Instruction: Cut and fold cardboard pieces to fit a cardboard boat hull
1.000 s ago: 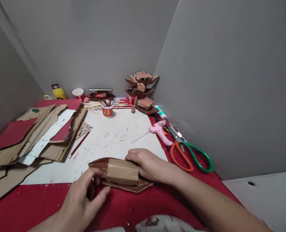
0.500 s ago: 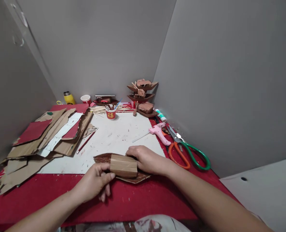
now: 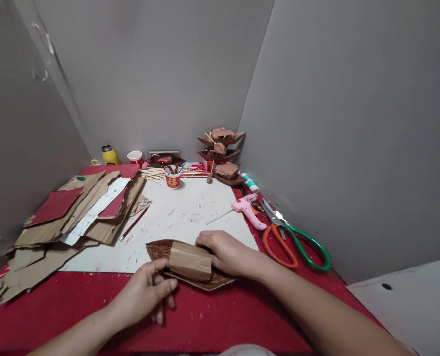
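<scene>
A small cardboard boat [image 3: 159,250], its inside painted brown, lies at the front edge of the white sheet. On it sits a bent piece of plain cardboard [image 3: 190,259], like a cabin roof. My left hand [image 3: 151,289] has its thumb and forefinger closed at the boat's near left side, by the roof's left end. At the right end, my right hand [image 3: 223,252] curls over the roof's far corner and the boat's far side; some of its fingertips are hidden behind the cardboard.
Cardboard scraps [image 3: 52,230] are piled at left, beside a pencil [image 3: 134,223]. A paint cup [image 3: 172,178] stands at the back, near stacked brown boats [image 3: 221,153]. At right lie a pink glue gun [image 3: 249,210], orange-handled scissors [image 3: 279,247] and green-handled scissors [image 3: 309,247]. Grey walls enclose the table.
The camera view has tilted slightly, so everything sits a little lower. My left thumb and forefinger have shifted slightly off the roof's left end; both hands stay at the boat.
</scene>
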Demonstrator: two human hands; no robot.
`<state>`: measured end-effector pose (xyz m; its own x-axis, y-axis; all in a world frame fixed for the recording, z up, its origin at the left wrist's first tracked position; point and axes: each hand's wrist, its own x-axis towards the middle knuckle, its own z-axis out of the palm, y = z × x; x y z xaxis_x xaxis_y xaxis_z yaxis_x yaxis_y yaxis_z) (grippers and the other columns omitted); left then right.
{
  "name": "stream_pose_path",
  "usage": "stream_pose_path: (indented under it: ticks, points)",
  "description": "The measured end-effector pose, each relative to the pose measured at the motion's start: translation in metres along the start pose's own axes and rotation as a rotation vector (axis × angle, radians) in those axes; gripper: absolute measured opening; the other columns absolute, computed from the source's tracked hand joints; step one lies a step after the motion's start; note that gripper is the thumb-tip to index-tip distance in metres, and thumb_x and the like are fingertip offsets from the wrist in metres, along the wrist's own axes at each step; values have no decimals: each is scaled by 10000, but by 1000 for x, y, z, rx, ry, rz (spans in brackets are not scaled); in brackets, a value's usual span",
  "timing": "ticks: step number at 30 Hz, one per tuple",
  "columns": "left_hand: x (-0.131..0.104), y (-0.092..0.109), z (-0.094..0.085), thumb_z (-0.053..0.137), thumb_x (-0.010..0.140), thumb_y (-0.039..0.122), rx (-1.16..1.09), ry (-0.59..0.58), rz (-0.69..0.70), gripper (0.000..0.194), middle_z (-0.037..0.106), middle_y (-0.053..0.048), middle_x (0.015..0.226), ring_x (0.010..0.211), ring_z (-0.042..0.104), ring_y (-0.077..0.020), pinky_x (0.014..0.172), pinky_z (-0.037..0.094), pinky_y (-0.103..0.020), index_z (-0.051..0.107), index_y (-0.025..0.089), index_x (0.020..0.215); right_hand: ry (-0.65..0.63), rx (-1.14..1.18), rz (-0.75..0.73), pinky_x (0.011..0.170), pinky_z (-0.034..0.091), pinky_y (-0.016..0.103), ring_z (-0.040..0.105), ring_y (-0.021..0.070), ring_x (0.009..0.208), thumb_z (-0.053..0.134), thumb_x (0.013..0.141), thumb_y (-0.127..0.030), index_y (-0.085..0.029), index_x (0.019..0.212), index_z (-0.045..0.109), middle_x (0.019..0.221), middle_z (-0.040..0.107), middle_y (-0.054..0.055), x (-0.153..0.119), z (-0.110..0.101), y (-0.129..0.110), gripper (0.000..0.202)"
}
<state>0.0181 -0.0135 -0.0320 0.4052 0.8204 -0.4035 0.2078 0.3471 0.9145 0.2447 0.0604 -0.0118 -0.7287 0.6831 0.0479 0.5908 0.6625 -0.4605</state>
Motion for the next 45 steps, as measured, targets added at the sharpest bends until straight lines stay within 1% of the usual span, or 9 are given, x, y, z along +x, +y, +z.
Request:
stream_pose_path:
  ticks: [4, 10, 14, 19, 25, 32, 35, 39, 45]
  points:
    - [8, -4, 2, 639, 771, 365, -6, 28, -16, 453, 660, 18, 584, 319, 556, -94, 300, 382, -145, 526, 133, 1143, 22, 20, 11, 648, 375, 232, 566, 167, 724, 509, 743, -30, -138, 832, 664, 816, 666, 78, 1, 2, 2, 209]
    - [15, -3, -1, 608, 791, 389, 31, 78, 43, 359, 637, 19, 579, 326, 543, -81, 305, 354, -139, 558, 125, 1030, 60, 99, 65, 604, 349, 210, 554, 148, 686, 526, 670, -4, -146, 748, 650, 757, 663, 43, 2, 5, 5, 203]
    - [17, 4, -13, 601, 821, 415, 66, 11, 97, 367, 654, 8, 617, 355, 565, -87, 330, 383, -145, 516, 140, 1050, 114, 144, 125, 550, 314, 202, 512, 128, 622, 525, 652, -6, -151, 714, 638, 696, 638, 10, 3, 6, 4, 194]
    - [23, 27, -31, 585, 847, 449, 120, -67, 175, 357, 659, -1, 685, 388, 570, -78, 370, 422, -156, 490, 165, 1041, 256, 155, 198, 531, 279, 205, 452, 119, 584, 507, 623, 6, -161, 652, 569, 618, 561, -19, 5, 9, -1, 180]
    - [51, 46, -42, 632, 810, 402, 171, -67, 263, 302, 639, -10, 732, 416, 581, -93, 414, 485, -211, 563, 155, 969, 432, 140, 280, 550, 270, 213, 449, 127, 599, 482, 604, 20, -176, 670, 504, 638, 526, -17, 8, 18, 5, 208]
    - [89, 50, -35, 592, 758, 276, 202, 74, 319, 195, 580, 14, 503, 363, 538, -105, 391, 446, -200, 617, 121, 873, 526, 99, 342, 593, 271, 233, 459, 147, 654, 487, 582, 7, -182, 717, 502, 720, 563, 11, 14, 24, 15, 233]
    - [97, 48, -34, 555, 718, 255, 203, 135, 341, 166, 553, 22, 463, 335, 508, -104, 376, 436, -206, 616, 121, 796, 529, 91, 361, 586, 266, 236, 468, 149, 653, 488, 581, 2, -182, 723, 497, 730, 576, 20, 16, 27, 17, 233]
    - [101, 42, -35, 504, 677, 214, 213, 189, 344, 199, 513, 37, 432, 304, 469, -100, 344, 391, -195, 632, 113, 791, 469, 86, 389, 539, 233, 235, 463, 141, 597, 499, 567, -4, -185, 711, 494, 656, 570, 4, 19, 34, 21, 232]
    - [96, 37, -36, 466, 626, 141, 235, 226, 301, 246, 503, 40, 414, 283, 439, -95, 323, 336, -182, 656, 109, 780, 321, 52, 380, 524, 244, 245, 529, 159, 601, 554, 671, -114, -174, 784, 565, 681, 634, 31, 16, 32, 15, 128]
